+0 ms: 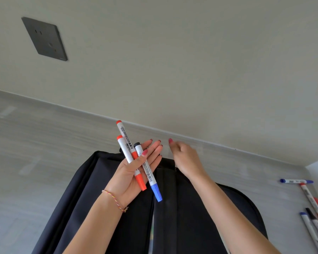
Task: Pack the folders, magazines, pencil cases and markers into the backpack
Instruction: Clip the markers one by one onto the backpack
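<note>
Black backpack (182, 217); red, blue, possibly black-capped white markers (136, 162); grey socket (44, 39).

I see a pale greenish-grey wall (173, 52) filling the upper view, a dark square socket plate (44, 39) mounted on it at upper left. Below, a grey wood-grain tabletop (44, 143) meets the wall along a slanting edge, evenly lit.

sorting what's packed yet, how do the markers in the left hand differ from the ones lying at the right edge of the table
The markers in the left hand are a bunch of three, held up over the black backpack under the thumb. The markers on the table lie loose and flat, more of them, beside the backpack. The held ones fan out from one point; most of the loose ones lie roughly side by side, one apart. Both sets are white-barrelled with red, blue or black caps.
</note>
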